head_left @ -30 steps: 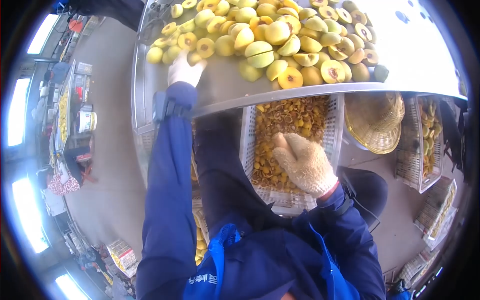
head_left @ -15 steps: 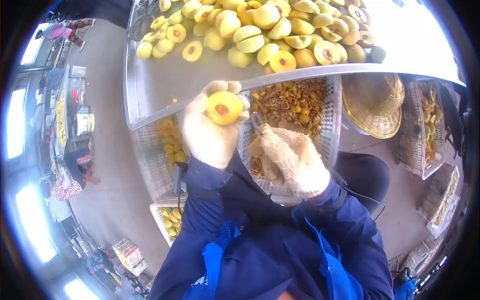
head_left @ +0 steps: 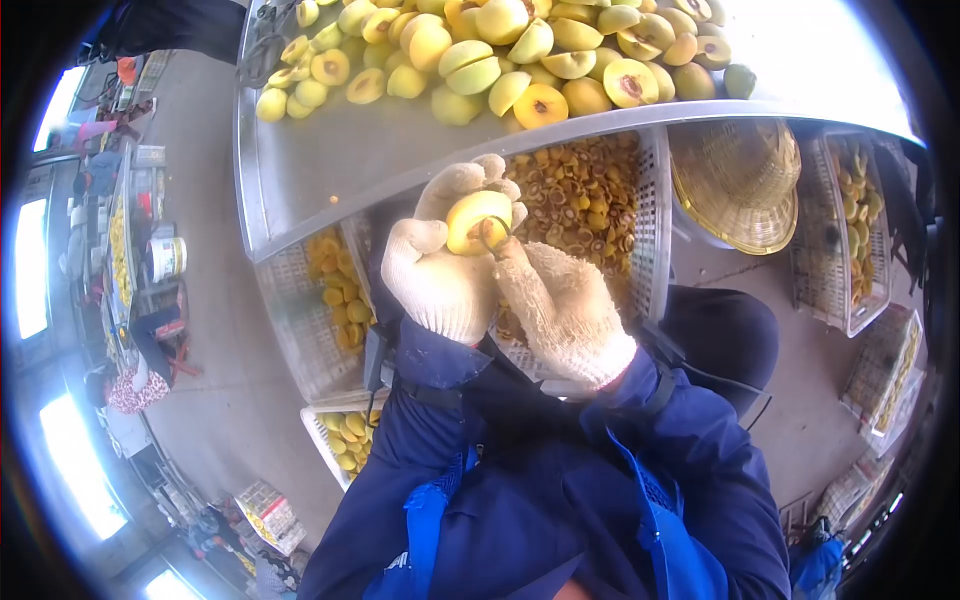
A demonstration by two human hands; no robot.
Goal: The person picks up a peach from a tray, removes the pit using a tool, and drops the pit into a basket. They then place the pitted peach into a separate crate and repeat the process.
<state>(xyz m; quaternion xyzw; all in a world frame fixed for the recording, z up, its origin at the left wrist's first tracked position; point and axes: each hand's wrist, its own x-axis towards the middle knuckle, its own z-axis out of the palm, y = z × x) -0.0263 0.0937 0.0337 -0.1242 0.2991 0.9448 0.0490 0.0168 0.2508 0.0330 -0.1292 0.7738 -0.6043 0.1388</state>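
Observation:
My left hand [head_left: 440, 275], in a white knitted glove, cups a yellow peach half [head_left: 472, 217] with its cut face and reddish pit hollow turned up. My right hand [head_left: 570, 315], in a stained, worn glove, grips a thin looped metal pitting tool [head_left: 495, 235]. The tool's loop sits at the pit hollow, and its handle is hidden inside the fist. Both hands are just below the edge of a metal tray table [head_left: 330, 200]. Many peach halves [head_left: 540, 106] are heaped on that table.
Beneath my hands stands a white crate of brown pit scraps [head_left: 590, 190]. To its left, another crate holds yellow peach halves [head_left: 340, 290]. A woven straw hat [head_left: 745, 190] lies at right, beside a crate of fruit [head_left: 855, 220]. People and worktables are far left.
The right hand has moved up and left, bringing the tool's loop onto the peach half. My left hand has shifted slightly right and tilted the fruit, its fingers curling closer around it.

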